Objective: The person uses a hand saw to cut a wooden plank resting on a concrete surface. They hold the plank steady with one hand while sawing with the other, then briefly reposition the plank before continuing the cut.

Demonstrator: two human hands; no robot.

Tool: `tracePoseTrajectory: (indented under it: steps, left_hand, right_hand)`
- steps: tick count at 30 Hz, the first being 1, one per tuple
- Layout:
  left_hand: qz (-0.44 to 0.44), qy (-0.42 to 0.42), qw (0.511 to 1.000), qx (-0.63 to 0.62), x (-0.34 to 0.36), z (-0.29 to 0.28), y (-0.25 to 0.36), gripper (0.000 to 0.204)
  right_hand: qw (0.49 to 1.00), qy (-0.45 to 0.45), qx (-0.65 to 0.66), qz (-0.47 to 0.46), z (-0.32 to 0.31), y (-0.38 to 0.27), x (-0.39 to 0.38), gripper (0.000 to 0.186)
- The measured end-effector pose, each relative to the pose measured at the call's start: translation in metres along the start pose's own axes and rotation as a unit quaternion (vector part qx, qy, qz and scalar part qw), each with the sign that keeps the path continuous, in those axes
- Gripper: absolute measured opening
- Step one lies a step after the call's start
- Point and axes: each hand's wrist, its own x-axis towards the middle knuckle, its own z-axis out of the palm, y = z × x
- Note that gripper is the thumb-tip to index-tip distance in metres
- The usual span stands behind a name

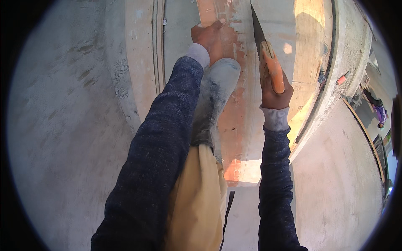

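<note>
My right hand (276, 94) is wrapped round the orange and wooden handle of a handsaw (258, 31). The dark, toothed blade points away from me, to the right of the worn orange board (232, 125). My left hand (208, 39) grips that board near its far left edge, thumb along its face and the other fingers partly hidden. Just below this hand, my grey, dusty rubber boot (220, 79) rests on the board. The saw's teeth face left and appear apart from the board.
Lighter planks (310, 54) lie to the right beside a curved concrete edge (343, 46). A small red object (342, 79) sits on that edge. Rubble (120, 75) lines the left side. Far right, a person in purple (380, 113) appears beyond a long timber strip (366, 136).
</note>
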Motion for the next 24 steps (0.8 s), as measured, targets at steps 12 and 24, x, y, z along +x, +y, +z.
tracePoseTrajectory:
  steps: [12, 24]
  left_hand:
    - [0.011, 0.002, 1.000, -0.002, 0.010, 0.016, -0.004, 0.052]
    - [0.019, 0.016, 1.000, -0.010, 0.019, -0.020, -0.009, 0.051]
  right_hand:
    - [0.999, -0.018, 0.012, 0.046, -0.005, -0.009, 0.025, 0.037]
    - [0.998, -0.026, 0.044, 0.030, -0.012, -0.019, -0.042, 0.032]
